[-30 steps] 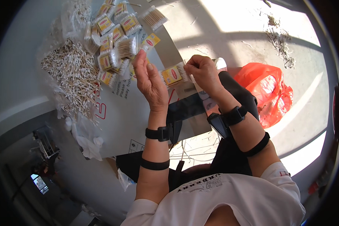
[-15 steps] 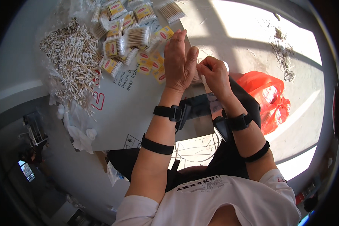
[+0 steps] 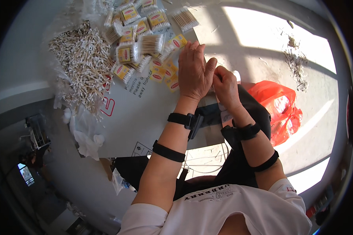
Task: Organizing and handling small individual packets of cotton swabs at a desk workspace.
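Note:
My left hand point(image 3: 195, 74) is held over the right edge of the grey board, back up, fingers stretched out and thumb apart. Close against its thumb side is my right hand point(image 3: 226, 88), its fingers curled into a pinch. Whatever lies between or beneath the two hands is hidden. Left of my fingertips lie small yellow cards point(image 3: 157, 74). Beyond them is a pile of clear packs of cotton swabs point(image 3: 151, 44), several with a yellow label. A separate pack point(image 3: 185, 19) lies at the far edge. A big heap of loose cotton swabs point(image 3: 84, 58) spills from clear plastic on the left.
The grey printed board point(image 3: 121, 129) serves as the work surface. A red plastic bag point(image 3: 276, 105) is to the right of my right arm. Scattered debris point(image 3: 296, 62) lies on the sunlit floor. Crumpled white plastic point(image 3: 88, 141) hangs at the board's left corner.
The view has shifted slightly, so the scene sits a little lower and to the right. My right hand is now closer against the left; a striped bundle glimpsed between them earlier is covered.

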Available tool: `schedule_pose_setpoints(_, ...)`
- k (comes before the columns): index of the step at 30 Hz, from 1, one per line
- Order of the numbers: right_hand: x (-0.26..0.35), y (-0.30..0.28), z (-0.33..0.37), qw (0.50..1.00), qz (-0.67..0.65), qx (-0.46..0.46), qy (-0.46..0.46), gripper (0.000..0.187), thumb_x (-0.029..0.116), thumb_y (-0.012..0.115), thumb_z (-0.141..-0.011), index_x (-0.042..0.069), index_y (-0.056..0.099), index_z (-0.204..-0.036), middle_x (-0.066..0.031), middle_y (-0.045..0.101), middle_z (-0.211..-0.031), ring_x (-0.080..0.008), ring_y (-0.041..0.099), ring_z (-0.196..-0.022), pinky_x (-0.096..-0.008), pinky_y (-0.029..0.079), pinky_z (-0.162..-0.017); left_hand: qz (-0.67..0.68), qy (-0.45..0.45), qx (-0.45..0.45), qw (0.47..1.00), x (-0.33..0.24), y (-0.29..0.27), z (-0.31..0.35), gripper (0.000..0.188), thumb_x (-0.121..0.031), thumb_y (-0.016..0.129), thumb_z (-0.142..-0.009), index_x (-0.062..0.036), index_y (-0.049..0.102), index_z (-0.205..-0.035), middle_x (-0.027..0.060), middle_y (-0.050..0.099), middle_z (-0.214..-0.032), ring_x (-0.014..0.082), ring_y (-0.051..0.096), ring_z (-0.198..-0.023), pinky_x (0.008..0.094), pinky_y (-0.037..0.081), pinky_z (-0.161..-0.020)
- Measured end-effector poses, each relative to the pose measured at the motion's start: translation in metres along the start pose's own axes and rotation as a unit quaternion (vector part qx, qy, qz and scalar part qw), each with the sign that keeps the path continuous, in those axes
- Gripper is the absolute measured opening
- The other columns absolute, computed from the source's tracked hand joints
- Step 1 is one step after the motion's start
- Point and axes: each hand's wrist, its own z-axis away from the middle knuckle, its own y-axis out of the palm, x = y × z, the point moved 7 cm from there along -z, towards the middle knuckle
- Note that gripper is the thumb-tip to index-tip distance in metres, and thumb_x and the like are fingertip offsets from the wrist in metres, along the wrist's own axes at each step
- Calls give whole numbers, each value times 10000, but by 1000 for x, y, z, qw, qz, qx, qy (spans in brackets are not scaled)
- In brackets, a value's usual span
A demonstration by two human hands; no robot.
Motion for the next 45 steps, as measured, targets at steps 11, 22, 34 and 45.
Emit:
schedule_pose_setpoints(11,-5,2,-2,1000,0,-4,-12,158,152,562,-813,-3,569,-784,-204,595,-686,-380,587,-659,-413,455,-603,-144,-32,0,989,-2,8,0,521,-457,397,-937,-27,495,-1213,203,395,-1362,373,264,-1332,488,198,-1078)
schedule_pose_setpoints(22,-9,7,-1,998,-41,19,31,183,173,614,-803,-1,578,-759,-187,591,-644,-351,594,-618,-400,457,-579,116,-15,-94,989,7,-12,7,441,-368,416,-956,16,507,-1153,214,520,-1210,379,464,-1168,417,376,-979)
schedule_pose_setpoints(34,13,-1,3,996,-58,-54,-49,142,110,585,-824,-7,536,-759,-163,572,-657,-274,556,-637,-364,445,-588,206,-109,-41,972,20,-36,15,322,-248,443,-962,18,564,-1096,140,621,-1036,214,587,-955,317,455,-841)
schedule_pose_setpoints(45,18,2,2,942,-334,8,36,309,233,542,-943,24,498,-719,39,442,-638,-37,368,-615,-221,322,-523,342,-355,-87,866,35,-31,56,376,-345,489,-961,-38,518,-745,-12,534,-672,47,467,-554,198,412,-480)
